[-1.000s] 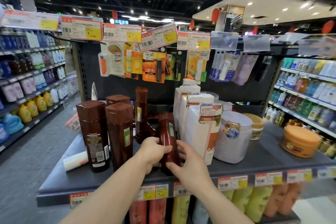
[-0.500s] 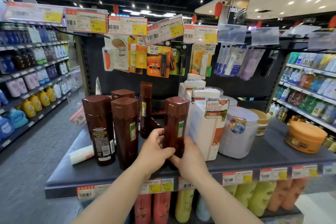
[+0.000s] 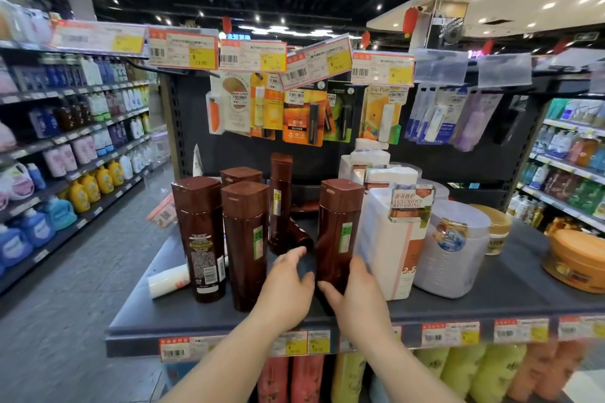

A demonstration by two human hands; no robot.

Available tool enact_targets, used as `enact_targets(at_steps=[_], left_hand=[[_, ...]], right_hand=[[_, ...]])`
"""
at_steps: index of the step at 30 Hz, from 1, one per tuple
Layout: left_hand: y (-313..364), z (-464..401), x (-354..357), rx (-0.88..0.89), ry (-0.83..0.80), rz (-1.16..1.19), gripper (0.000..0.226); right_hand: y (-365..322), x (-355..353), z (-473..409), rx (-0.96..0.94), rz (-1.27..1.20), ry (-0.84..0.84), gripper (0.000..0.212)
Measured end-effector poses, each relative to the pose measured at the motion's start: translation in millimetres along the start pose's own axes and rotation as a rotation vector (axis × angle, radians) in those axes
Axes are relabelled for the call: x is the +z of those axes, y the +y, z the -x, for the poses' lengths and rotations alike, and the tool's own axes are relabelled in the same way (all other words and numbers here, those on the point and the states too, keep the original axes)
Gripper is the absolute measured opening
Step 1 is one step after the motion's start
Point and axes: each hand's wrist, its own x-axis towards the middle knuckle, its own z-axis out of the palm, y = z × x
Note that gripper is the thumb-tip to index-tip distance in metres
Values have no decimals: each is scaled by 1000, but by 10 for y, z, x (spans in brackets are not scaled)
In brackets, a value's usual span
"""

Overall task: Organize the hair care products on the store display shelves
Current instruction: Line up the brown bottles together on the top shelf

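Observation:
A dark brown shampoo bottle (image 3: 339, 232) stands upright on the grey display shelf (image 3: 458, 306), next to a white bottle (image 3: 389, 249). My right hand (image 3: 355, 296) curls round its base, thumb in front and fingers on its right side. My left hand (image 3: 288, 285) hovers just left of it with relaxed fingers, a small gap between them. Three more brown bottles (image 3: 245, 245) stand to the left, a taller slim one (image 3: 281, 203) stands behind, and a small brown one (image 3: 299, 235) lies on its side.
A white tube (image 3: 167, 281) lies at the shelf's left front. A white jar (image 3: 448, 249), a gold-lidded jar (image 3: 497, 232) and an orange tub (image 3: 576, 258) stand to the right. Lip balm cards (image 3: 304, 114) hang behind. An aisle of stocked shelves (image 3: 82, 154) runs on the left.
The brown bottle went from tilted in both hands to upright on the shelf. My left hand has let go and drawn slightly left; my right hand stays at its base.

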Motion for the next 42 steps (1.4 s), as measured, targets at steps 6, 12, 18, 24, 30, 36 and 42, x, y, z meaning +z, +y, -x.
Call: enact_targets(at_steps=[6,12,18,24,30,36,42], left_hand=[[27,133,-43,-4,-69,107,63],[-19,415,-340,111,-88,-78,64],[-166,485,-573,115,-64,-188,56],[-320,487,-660,53,-89,-161,47],[-360,475,-669,-32,-62,-68,43],[-349,479,-643,-74,19,-75,43],[-275,552,-597,-98,91,-100,36]], right_hand=[[23,-11,-36,16,14,-9,39],[11,-10,-113,15,-32,-116,40],[-163,119,-156,-14,-44,-212,39],[-280,269,-214,-80,-59,-275,42],[-304,351,-239,-113,-78,-301,42],[-314,389,-270,-131,-80,-315,42],[-248,376,-279,-147,-128,-362,40]])
